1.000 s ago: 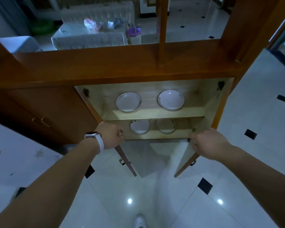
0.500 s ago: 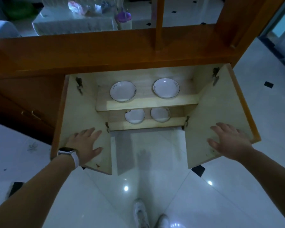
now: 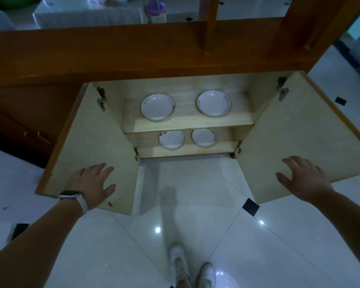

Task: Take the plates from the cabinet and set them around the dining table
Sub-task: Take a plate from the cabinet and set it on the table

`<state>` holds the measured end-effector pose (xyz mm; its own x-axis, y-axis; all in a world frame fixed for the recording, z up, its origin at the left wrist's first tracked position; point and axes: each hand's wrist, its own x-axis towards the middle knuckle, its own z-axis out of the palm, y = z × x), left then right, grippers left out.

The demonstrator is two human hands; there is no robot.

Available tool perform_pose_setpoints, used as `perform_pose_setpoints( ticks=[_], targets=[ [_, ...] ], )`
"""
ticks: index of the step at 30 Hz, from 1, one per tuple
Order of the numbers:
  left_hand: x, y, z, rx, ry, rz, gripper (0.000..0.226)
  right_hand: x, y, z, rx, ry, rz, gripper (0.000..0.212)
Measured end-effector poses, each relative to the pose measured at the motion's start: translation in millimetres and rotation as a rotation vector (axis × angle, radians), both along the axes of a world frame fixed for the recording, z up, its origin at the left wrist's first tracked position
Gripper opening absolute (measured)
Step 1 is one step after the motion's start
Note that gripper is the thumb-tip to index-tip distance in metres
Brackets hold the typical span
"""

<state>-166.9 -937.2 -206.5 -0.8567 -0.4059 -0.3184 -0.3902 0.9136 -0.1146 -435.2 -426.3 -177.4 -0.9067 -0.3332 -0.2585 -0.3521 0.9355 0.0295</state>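
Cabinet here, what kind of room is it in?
Probably a home dining area: a wooden cabinet storing plates, a glossy tiled floor, and a cloth-covered table visible beyond it.

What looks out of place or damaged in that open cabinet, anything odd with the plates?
Nothing stands out. Four white plates sit flat and apart, two on the upper shelf and two smaller-looking ones on the lower shelf. Both doors are swung wide, the left hand and right hand flat on them.
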Motion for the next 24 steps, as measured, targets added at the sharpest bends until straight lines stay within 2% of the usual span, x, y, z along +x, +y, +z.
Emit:
perform_pose_setpoints(
  ticks=[5, 9, 15, 24],
  targets=[
    [-19.0, 0.4, -5.3, 0.034, 0.036, -0.02, 0.06, 3.1, -31.8, -0.9, -0.046, 0.036, 0.036, 0.059],
    [-43.8, 9.4, -3.7, 0.035, 0.067, -0.029, 0.061, 2.5, -48.7, 0.9, -0.081, 0.064, 0.064, 0.069],
    [-73.2, 9.1, 0.1, 0.106, 0.096, -0.066, 0.062, -8.4, -68.6, 7.0, -0.091, 0.056, 0.077, 0.055],
    [-115.1, 6.2, -22.4, 0.171, 0.125, -0.042, 0.073, -47.2, -97.1, -22.3, -0.128, -0.005, 0.084, 0.063]
  ],
)
